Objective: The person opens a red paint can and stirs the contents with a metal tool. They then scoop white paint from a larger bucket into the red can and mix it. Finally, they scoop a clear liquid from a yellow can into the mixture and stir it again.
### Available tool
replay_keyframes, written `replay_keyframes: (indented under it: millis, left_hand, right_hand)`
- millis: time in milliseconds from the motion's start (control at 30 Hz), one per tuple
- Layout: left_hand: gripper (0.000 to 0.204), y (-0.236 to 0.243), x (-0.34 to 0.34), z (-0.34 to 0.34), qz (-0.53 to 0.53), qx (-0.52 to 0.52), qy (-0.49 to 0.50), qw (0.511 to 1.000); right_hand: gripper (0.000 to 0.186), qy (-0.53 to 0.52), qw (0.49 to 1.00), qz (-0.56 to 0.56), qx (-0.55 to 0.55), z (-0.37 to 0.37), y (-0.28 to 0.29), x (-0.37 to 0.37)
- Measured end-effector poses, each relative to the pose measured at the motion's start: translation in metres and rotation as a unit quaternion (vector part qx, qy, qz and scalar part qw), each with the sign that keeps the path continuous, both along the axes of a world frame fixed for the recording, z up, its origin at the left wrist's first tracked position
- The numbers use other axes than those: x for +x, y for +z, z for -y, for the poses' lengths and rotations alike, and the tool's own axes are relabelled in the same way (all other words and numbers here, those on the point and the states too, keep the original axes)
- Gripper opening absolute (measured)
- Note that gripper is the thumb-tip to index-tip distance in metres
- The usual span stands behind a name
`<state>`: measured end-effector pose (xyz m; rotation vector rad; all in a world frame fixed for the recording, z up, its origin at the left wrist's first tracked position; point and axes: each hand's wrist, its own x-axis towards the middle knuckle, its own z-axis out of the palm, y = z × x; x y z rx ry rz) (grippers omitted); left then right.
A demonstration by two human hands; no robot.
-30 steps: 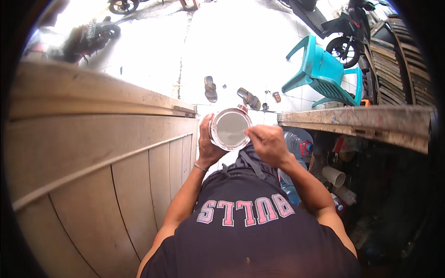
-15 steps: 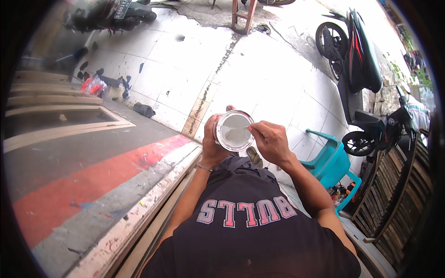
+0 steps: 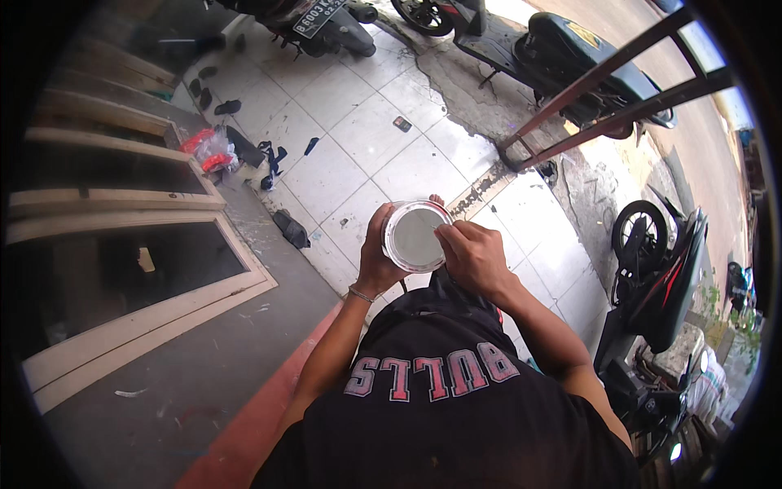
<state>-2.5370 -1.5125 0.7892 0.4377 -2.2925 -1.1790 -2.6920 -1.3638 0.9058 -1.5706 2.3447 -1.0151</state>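
Note:
In front of my waist, my left hand [image 3: 375,265] wraps round the side of a round open can [image 3: 388,235]. Smears mark the can's pale rim, and a smooth greyish-white liquid like paint [image 3: 415,235] lies inside. My right hand [image 3: 476,255] is closed in a pinch at the can's right rim, fingertips just over the liquid. What those fingers hold, if anything, is too small and hidden to name. Below the can, the front of my black shirt [image 3: 432,424] fills the lower middle.
White floor tiles [image 3: 334,163] spread ahead. At left are pale wooden frames [image 3: 163,314] with dark panes beside a grey ledge [image 3: 106,416]. A dark shoe [image 3: 291,229] lies near it. Motorcycles [image 3: 330,28] stand ahead and right, and a reddish ladder-like frame [image 3: 603,90] rises at upper right.
My view has swung left along with my body, so the wooden frames show more and the motorcycles sit further right. The teal chair is nearly out of sight. Both hands stay at the can.

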Motion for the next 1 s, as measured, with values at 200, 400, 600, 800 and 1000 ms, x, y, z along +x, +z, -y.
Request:
replay_keyframes:
  millis: [200,400,600,800,1000]
  left_hand:
    - [0.126,-0.006,-0.062,0.157,0.060,0.077,0.105,0.990]
    - [0.120,0.030,-0.103,0.315,0.032,0.110,0.245,0.963]
    - [0.114,0.011,-0.140,0.510,-0.032,0.100,0.315,0.943]
    - [0.116,0.028,-0.169,0.733,0.021,-0.005,0.371,0.928]
    - [0.108,0.040,-0.169,0.959,-0.005,0.071,0.365,0.928]
  right_hand:
    - [0.010,0.180,0.984,0.015,0.007,0.214,-0.014,-0.116]
    - [0.014,0.407,0.912,0.043,0.026,0.417,0.009,-0.184]
    - [0.012,0.425,0.898,-0.113,-0.031,0.655,-0.013,-0.214]
    - [0.020,0.387,0.918,0.045,0.074,0.871,-0.018,-0.229]
    - [0.012,0.333,0.940,0.063,-0.038,1.106,0.018,-0.231]
